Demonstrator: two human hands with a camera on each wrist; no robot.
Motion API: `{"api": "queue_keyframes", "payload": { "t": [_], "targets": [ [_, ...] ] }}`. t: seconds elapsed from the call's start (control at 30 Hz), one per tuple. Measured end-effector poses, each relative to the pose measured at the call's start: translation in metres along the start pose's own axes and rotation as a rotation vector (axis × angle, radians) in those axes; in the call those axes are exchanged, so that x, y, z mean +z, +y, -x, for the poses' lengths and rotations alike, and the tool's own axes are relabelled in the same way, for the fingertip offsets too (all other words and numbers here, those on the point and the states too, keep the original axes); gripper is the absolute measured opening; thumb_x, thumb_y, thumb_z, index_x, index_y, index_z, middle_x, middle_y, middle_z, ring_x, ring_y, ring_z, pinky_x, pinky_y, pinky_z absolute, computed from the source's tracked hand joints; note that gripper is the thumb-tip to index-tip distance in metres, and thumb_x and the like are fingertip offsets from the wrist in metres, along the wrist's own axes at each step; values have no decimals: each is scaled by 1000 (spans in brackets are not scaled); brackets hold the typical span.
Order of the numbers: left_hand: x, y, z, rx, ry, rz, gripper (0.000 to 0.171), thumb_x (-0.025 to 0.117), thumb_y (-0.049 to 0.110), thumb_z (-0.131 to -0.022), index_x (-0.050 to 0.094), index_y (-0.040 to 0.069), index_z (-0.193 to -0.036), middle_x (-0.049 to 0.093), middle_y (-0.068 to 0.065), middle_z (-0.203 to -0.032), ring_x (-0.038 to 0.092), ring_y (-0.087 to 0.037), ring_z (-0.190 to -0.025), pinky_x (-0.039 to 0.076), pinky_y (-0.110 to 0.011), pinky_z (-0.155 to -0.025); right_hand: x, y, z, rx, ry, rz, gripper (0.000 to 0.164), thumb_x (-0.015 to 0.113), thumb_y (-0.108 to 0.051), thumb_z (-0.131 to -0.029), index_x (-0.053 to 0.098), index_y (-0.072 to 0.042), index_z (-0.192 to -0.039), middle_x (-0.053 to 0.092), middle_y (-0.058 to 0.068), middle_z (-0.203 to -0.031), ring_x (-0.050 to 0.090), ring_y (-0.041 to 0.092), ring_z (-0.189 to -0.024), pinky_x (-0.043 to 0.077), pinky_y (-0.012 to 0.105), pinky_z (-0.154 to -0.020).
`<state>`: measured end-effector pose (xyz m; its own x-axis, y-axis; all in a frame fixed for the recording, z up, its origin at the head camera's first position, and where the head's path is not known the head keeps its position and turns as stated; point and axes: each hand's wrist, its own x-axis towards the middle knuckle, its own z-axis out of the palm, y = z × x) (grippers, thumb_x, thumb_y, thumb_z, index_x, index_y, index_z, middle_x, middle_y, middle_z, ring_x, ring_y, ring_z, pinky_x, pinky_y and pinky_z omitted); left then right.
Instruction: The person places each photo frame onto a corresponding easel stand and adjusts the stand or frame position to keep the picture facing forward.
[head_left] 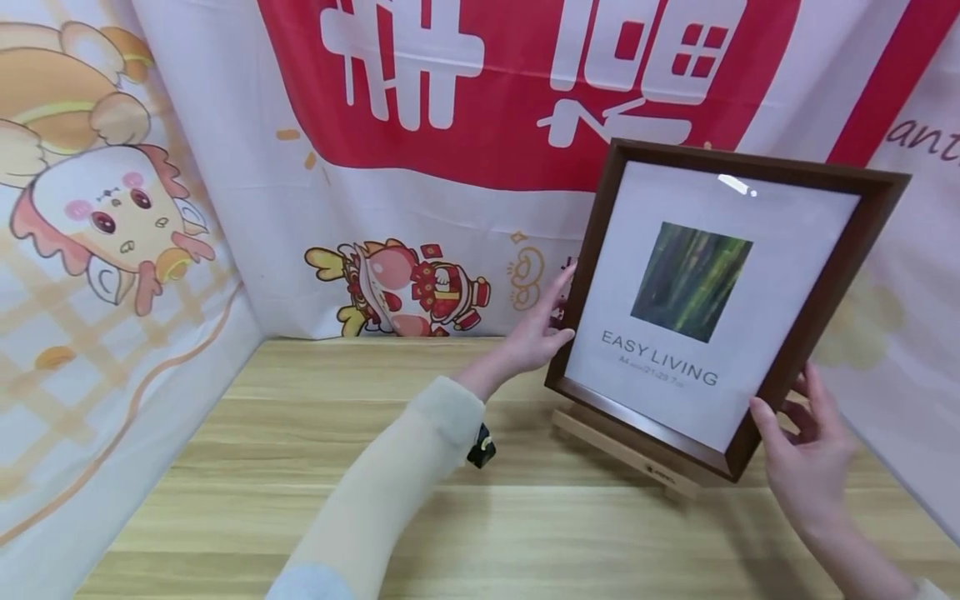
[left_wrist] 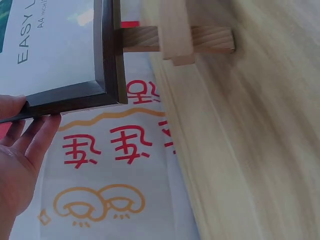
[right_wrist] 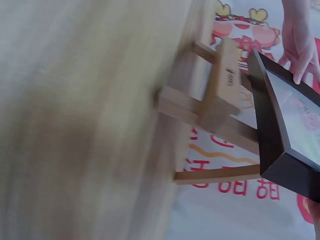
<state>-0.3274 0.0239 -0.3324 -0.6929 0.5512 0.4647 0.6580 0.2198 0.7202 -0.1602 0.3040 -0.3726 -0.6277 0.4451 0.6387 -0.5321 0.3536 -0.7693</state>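
A dark brown picture frame [head_left: 697,292] with a white "EASY LIVING" insert is held tilted above a small wooden easel [head_left: 622,454]. On its left side, my left hand [head_left: 536,333] grips the edge; the left wrist view shows the thumb in front and the fingers [left_wrist: 42,137] behind. My right hand [head_left: 810,458] holds the lower right edge, thumb on the front. A gap shows between the frame's bottom edge and the easel's front ledge [right_wrist: 222,82] in the right wrist view. The frame hides most of the easel in the head view.
The easel stands on a wood-grain table [head_left: 300,467]. Behind it hangs a white and red printed cloth [head_left: 450,200], close to the frame. Another patterned cloth [head_left: 97,208] walls the left side. A small black object [head_left: 482,447] shows beside my left wrist.
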Motion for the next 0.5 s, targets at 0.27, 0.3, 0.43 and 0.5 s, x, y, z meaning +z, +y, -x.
{"api": "queue_keyframes", "payload": {
  "t": [0.27,0.3,0.43,0.5],
  "targets": [
    [10,-14,7,-2,-2,-65,95,61,-9,-88,5,25,-157,24,-7,-158,45,-25,-129,50,-24,-87,0,9,9,36,-19,106,74,60,22,-80,45,-10,-146,55,0,-113,62,2,-85,52,10,-67],
    [12,-16,8,-1,-1,-72,96,61,-9,-88,4,26,-157,25,-7,-158,46,-25,-128,51,-24,-85,1,9,10,45,-22,102,74,60,23,-80,45,-10,-146,55,0,-113,62,2,-85,52,10,-66],
    [15,-19,11,6,0,-79,97,61,-9,-88,4,26,-157,28,-9,-156,45,-25,-129,51,-24,-84,0,13,13,65,-20,100,75,60,23,-80,45,-10,-146,55,-1,-113,62,1,-84,52,10,-65],
    [16,-19,11,3,3,-87,96,61,-8,-88,4,27,-157,31,-10,-155,44,-24,-130,50,-24,-86,0,15,13,59,-19,121,76,60,23,-80,44,-11,-147,55,-3,-113,62,0,-84,51,9,-65]
  ]
}}
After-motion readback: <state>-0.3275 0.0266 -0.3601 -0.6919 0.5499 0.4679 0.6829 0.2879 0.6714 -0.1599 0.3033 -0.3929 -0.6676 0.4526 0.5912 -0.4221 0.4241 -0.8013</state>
